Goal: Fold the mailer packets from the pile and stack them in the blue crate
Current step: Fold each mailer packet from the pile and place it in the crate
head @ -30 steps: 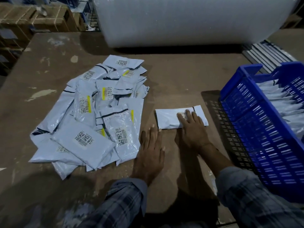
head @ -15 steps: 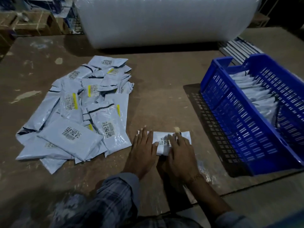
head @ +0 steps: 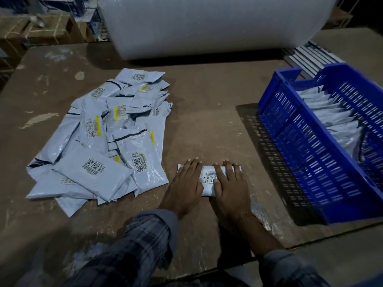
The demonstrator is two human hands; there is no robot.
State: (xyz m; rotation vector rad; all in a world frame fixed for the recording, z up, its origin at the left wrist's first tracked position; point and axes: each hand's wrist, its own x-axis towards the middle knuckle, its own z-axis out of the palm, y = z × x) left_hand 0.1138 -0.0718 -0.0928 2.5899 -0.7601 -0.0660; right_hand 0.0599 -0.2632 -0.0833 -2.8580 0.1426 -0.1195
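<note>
A folded white mailer packet (head: 209, 179) with a barcode label lies on the brown table in front of me. My left hand (head: 186, 181) lies flat on its left part, fingers straight. My right hand (head: 230, 183) presses flat on its right part. A loose pile of grey-white mailer packets (head: 99, 146) with barcode labels spreads over the table to the left. The blue crate (head: 310, 154) stands at the right, with a row of folded packets (head: 329, 119) standing inside it.
A large roll of bubble wrap (head: 207, 23) lies across the back of the table. Cardboard boxes (head: 41, 32) stand beyond the far left corner. Flat grey strips (head: 306, 56) are stacked behind the crate. The table's near edge (head: 269, 253) runs close to my forearms.
Both hands folded the packet and pulled it nearer to me. My left hand moved from the bare table onto the packet. The packet now looks narrower, with its barcode facing up.
</note>
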